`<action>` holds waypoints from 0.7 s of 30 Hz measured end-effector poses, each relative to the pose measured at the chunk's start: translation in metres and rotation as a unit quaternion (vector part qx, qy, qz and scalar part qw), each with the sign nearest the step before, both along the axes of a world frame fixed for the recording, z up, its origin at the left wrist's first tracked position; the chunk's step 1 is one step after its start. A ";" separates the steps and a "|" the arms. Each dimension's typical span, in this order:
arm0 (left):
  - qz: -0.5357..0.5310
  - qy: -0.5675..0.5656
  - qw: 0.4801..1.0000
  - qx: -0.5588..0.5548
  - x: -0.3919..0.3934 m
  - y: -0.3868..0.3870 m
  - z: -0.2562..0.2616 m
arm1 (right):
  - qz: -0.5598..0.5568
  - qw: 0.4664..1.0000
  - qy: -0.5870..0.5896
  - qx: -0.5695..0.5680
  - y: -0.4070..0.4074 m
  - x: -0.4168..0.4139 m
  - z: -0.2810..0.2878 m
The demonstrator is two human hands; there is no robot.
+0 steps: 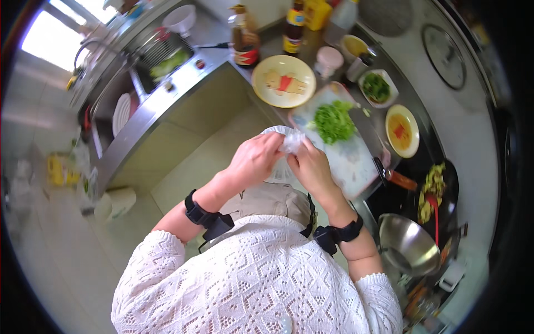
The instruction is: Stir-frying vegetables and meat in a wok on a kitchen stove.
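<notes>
Both of my hands meet in front of my waist on a translucent plastic bag (292, 141). Its gathered, crumpled neck is pinched between my left hand (255, 159) and my right hand (313, 168). The bag's lower part hangs below and behind the fingers; I cannot tell what is in it. Just past my right hand lies a white cutting board (354, 169) with a heap of chopped green leaves (336, 121) on it. A kitchen knife (367, 125) rests along the board's right side.
A cartoon bear plate (283, 81) stands beyond the board. Bowls of greens (376, 87) and orange-yellow liquid (401, 130) are at right. A wok (450, 188) holds food and a red utensil, near a steel bowl (409, 244). The sink (109, 104) is left; sauce bottles (245, 39) stand behind.
</notes>
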State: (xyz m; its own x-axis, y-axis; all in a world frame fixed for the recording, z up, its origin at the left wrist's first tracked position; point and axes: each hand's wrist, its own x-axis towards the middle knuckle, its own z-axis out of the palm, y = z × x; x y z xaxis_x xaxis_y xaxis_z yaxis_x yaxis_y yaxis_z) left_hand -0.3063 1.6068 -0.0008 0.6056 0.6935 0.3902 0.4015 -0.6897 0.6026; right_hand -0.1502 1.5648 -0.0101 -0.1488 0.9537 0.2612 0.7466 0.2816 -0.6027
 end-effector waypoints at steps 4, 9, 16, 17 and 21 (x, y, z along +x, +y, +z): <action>0.140 -0.018 0.986 -0.089 -0.079 0.000 0.010 | 0.053 0.994 0.093 0.013 0.048 -0.045 -0.007; 0.233 -0.094 0.946 -0.207 -0.163 0.020 -0.005 | 0.114 0.970 0.203 -0.074 0.106 -0.127 -0.020; 0.230 -0.340 0.872 -0.267 -0.276 0.109 -0.050 | 0.047 0.971 0.220 -0.082 0.194 -0.235 -0.070; 0.212 -0.332 0.879 -0.269 -0.292 0.126 -0.057 | 0.045 0.972 0.214 -0.085 0.209 -0.243 -0.076; 0.202 -0.303 0.889 -0.278 -0.334 0.180 -0.069 | -0.038 0.917 0.339 -0.208 0.268 -0.270 -0.102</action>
